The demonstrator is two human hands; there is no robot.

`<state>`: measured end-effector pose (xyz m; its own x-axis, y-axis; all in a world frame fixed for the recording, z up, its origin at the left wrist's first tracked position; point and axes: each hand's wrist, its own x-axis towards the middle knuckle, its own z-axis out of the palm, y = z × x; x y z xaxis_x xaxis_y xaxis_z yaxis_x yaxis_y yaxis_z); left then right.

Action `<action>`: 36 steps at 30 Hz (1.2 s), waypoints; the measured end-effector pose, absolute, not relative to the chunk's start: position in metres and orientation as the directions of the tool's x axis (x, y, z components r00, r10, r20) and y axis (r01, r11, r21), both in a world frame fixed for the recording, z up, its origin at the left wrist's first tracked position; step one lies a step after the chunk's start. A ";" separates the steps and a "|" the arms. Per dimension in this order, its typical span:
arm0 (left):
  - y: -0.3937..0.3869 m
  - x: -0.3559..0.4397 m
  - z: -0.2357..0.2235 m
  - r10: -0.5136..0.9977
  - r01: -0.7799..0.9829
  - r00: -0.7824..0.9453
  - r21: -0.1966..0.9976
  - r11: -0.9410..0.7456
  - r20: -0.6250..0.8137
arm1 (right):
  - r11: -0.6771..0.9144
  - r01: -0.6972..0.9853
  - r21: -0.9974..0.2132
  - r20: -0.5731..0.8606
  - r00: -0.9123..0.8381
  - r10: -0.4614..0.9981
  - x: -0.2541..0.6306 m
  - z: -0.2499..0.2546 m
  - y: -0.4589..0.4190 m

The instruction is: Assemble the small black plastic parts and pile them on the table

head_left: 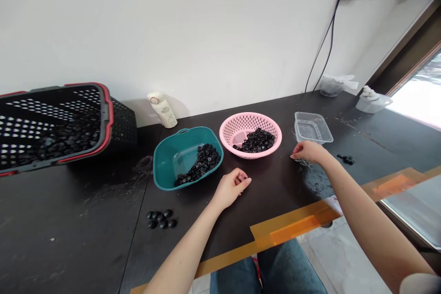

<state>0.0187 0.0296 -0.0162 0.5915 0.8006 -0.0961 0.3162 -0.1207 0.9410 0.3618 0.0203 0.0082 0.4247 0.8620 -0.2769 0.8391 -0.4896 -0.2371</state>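
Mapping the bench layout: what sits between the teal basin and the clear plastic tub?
The pink basket, holding small black parts, stands between the teal basin and clear plastic tub; head view shows it.

**Mostly blk, w/ pops of teal, pink & orange**

Basin [168, 161] solid teal; pcs. inside [201, 165] all blk. Colander [237, 123] pastel pink w/ rows of slots; its contents [257, 141] also blk. Lg. basket [124, 119] blk, perforated in rows, w/ red trim [109, 117]. Pins [303, 162] silvery gray. Tray [313, 133] clear. Loose knobs [160, 217] blk; sm. bits [347, 160] at rt. same. Bottle [164, 114] off-white w/ dk print, reddish ring. Tabletop [268, 193] v. dk brown-blk w/ pale scuffs. Edge tape [227, 261] amber-tan, plus brighter orange strips [292, 230]. Jeans [289, 266] med. blue. Wall [206, 32] plain white; cords [332, 27] blk.
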 end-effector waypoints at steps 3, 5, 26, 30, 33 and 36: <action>0.030 0.018 -0.018 0.798 0.304 0.596 0.944 -0.126 -0.085 | -0.490 0.840 -0.232 -0.283 0.424 0.860 0.361 0.010 0.020; 0.031 0.018 -0.019 0.796 0.300 0.599 0.946 -0.125 -0.085 | -0.484 0.845 -0.228 -0.290 0.415 0.862 0.361 0.009 0.020; 0.032 0.018 -0.016 0.794 0.301 0.602 0.946 -0.120 -0.091 | -0.406 0.872 -0.272 -0.222 0.354 0.909 0.365 0.008 0.009; 0.033 0.018 -0.015 0.794 0.314 0.599 0.942 -0.119 -0.100 | -0.406 0.868 -0.287 -0.214 0.355 0.910 0.361 0.005 0.008; 0.032 0.018 -0.013 0.795 0.328 0.594 0.939 -0.105 -0.119 | -0.389 0.871 -0.301 -0.205 0.339 0.918 0.357 0.003 0.007; 0.032 0.018 -0.011 0.796 0.342 0.590 0.935 -0.093 -0.136 | -0.358 0.877 -0.321 -0.177 0.316 0.932 0.358 0.004 0.006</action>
